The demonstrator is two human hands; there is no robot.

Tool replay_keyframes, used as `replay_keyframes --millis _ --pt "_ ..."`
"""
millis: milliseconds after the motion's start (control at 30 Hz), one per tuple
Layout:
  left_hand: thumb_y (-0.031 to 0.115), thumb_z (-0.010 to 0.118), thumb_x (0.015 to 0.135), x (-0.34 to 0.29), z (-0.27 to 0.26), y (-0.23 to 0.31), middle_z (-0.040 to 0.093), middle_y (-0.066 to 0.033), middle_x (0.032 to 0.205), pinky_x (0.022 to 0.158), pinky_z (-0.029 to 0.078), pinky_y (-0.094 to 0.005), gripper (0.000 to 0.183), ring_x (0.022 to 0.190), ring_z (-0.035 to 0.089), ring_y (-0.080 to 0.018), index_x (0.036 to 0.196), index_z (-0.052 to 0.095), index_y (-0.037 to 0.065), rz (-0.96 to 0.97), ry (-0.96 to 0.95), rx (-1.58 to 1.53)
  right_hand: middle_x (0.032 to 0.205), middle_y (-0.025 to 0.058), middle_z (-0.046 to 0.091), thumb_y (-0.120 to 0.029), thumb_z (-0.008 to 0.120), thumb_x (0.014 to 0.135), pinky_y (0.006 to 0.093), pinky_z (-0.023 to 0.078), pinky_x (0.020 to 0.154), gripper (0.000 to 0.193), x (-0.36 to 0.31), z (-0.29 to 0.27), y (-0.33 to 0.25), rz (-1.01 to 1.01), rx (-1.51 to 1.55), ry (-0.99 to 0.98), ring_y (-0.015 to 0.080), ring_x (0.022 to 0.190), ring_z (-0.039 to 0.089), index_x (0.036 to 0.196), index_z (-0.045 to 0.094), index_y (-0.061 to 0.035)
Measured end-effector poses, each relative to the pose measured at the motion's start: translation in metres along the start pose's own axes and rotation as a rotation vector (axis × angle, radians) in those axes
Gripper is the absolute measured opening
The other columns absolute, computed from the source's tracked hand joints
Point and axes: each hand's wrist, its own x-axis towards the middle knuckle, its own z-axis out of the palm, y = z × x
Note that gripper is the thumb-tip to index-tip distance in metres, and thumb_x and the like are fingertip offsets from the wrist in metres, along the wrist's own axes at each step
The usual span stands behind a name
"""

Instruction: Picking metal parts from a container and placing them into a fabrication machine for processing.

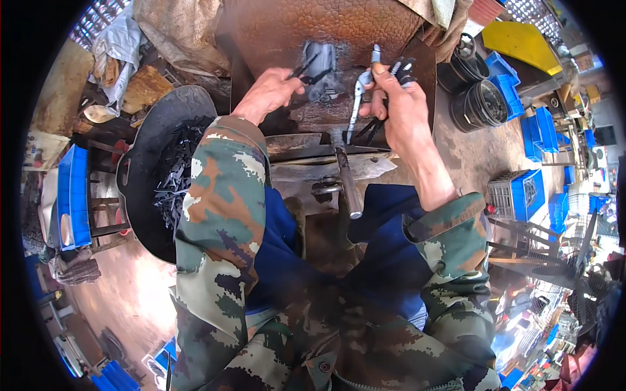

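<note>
My left hand [270, 92] is closed, with dark slender strips [305, 66] projecting from its fingers toward a worn grey metal block [319, 60] on the machine. Whether the strips touch the block I cannot tell. My right hand [405, 104] is wrapped round several dark pieces [403, 69] and a long silvery-grey curved metal piece [358, 99]. The thumb presses on the upper part of this bundle. Below and between the hands, a metal rod [347, 176] points toward me. The brown, rust-coloured machine housing [319, 23] rises behind the block.
A black basin [140, 176] with many dark strips stands beside my left arm. Blue bins [73, 195] are at the far left, and a blue crate [527, 195] is at the right. Black buckets [479, 107] and a yellow panel [521, 47] stand right of the machine.
</note>
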Motion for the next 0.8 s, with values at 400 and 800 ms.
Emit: replay_keyframes --millis 400,800 --pt "0.014 0.058 0.087 0.010 0.002 -0.027 0.060 -0.0118 0.092 0.079 0.044 -0.0370 0.026 0.084 0.056 -0.0257 0.105 0.065 -0.003 0.514 -0.073 0.333 0.088 0.0163 0.061 -0.020 0.053 0.102 0.0480 0.061 0.078 0.025 -0.003 -0.016 -0.020 0.081 0.280 0.175 0.0295 0.073 0.067 0.100 0.053 0.0049" --pt "0.031 0.056 0.094 -0.008 0.000 0.004 0.066 -0.0080 0.086 0.074 0.047 -0.0333 0.035 0.077 0.057 -0.0171 0.106 0.067 0.000 0.255 0.059 0.312 0.072 0.0015 0.056 -0.027 0.071 0.092 0.0253 0.030 0.045 0.027 -0.020 -0.026 -0.022 0.194 0.128 0.031 0.0077 0.045 0.032 0.099 0.059 -0.0041"
